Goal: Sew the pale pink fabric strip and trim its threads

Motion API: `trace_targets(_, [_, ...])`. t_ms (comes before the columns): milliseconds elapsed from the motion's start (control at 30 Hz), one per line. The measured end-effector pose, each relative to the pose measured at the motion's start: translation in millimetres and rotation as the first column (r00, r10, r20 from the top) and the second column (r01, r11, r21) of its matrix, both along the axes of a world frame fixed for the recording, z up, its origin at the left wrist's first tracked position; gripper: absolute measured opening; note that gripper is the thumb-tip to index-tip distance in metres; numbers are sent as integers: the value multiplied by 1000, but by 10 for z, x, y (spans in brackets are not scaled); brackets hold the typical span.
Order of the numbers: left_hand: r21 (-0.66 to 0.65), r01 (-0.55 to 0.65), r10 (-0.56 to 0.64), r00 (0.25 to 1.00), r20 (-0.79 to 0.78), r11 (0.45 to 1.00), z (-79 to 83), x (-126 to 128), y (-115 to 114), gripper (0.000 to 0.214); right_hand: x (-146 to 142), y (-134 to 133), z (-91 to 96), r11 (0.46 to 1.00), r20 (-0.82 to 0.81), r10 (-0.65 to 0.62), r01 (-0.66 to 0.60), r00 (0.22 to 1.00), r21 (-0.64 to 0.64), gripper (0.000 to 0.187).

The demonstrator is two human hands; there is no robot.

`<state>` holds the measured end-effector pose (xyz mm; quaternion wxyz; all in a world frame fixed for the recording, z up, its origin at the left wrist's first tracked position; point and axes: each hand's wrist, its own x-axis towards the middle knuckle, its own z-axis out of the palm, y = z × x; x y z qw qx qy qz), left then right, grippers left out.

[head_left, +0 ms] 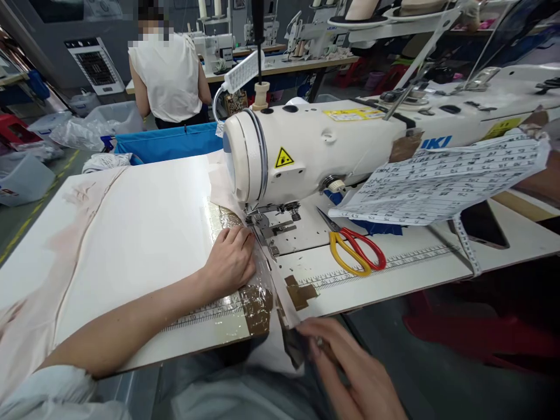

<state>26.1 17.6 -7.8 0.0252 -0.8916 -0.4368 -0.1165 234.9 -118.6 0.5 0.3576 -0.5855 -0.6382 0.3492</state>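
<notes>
My left hand (231, 256) is closed, its fingers pressed down on pale fabric (283, 294) beside the presser foot (261, 224) of a white sewing machine (301, 146). From there the fabric runs toward me as a narrow strip over the table's front edge. Lower down, my right hand (350, 367) pinches the strip's edge between thumb and fingers; parts of that hand are blurred. Scissors (355, 249) with one yellow and one red handle lie to the right of the foot, blades partly under the machine head.
A written paper sheet (437, 181) hangs across the machine's front, over a dark phone (485, 224). Pale fabric (72, 256) trails along the table's left side. Ruler tape (385, 265) lines the front edge. A person in white (168, 79) is beyond a blue cloth bin (170, 143).
</notes>
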Motion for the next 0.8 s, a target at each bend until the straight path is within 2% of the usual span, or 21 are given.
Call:
trace_targets(100, [7, 2, -2, 1000, 8, 1000, -10, -2, 3, 37, -31, 331, -34, 989, 100, -98, 86, 990, 122, 21])
trace_targets(200, [24, 12, -13, 1000, 25, 1000, -26, -8, 7, 39, -138, 620, -109, 982, 259, -133, 91, 957, 167, 22])
trace_targets(300, [31, 8, -8, 1000, 30, 1000, -41, -12, 11, 40, -260, 762, -169, 979, 479, -162, 80, 863, 187, 22])
trace_targets(400, [36, 10, -11, 1000, 22, 999, -53, -17, 17, 42, -328, 794, -187, 978, 585, -177, 72, 791, 197, 15])
trace_targets(500, [42, 21, -22, 999, 23, 999, -61, -24, 22, 43, -332, 798, -174, 981, 581, -159, 60, 798, 187, 12])
trace_targets(633, [45, 30, -31, 999, 37, 999, -66, -33, 29, 42, -282, 781, -147, 983, 453, -124, 46, 883, 179, 15])
trace_targets(733, [47, 32, -34, 999, 42, 998, -70, -37, 33, 41, -216, 734, -121, 989, 280, -11, -31, 960, 146, 18])
trace_targets(800, [47, 31, -33, 999, 40, 998, -71, -37, 34, 41, -163, 703, -96, 984, 208, 108, -134, 972, 117, 20])
